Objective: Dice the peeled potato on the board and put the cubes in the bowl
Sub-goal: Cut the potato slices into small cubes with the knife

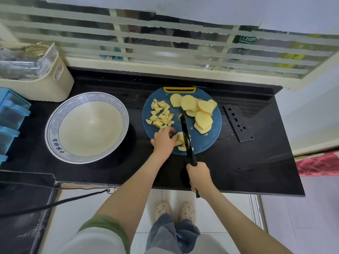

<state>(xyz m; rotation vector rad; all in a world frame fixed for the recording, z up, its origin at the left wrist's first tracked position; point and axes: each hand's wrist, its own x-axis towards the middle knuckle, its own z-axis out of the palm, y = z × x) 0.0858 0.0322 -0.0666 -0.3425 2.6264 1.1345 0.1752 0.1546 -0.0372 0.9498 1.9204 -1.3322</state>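
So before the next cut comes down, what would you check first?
1. Right hand grips the knife by its handle: ok.
2. Left hand holds the potato piece under the blade: ok.
3. Left fingers clear of the blade: cannot tell; they are very near it.
4. Board lies flat on the counter: ok.
5. Bowl beside the board, ready for the cubes: ok; it holds none yet.
6. Uncut slices away from the cut: ok.

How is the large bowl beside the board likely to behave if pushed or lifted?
The bowl looks ceramic, so probably heavy and breakable. Its wide rim tapers to a small bottom, so pressing the edge might tip it. It may slide on the smooth counter.
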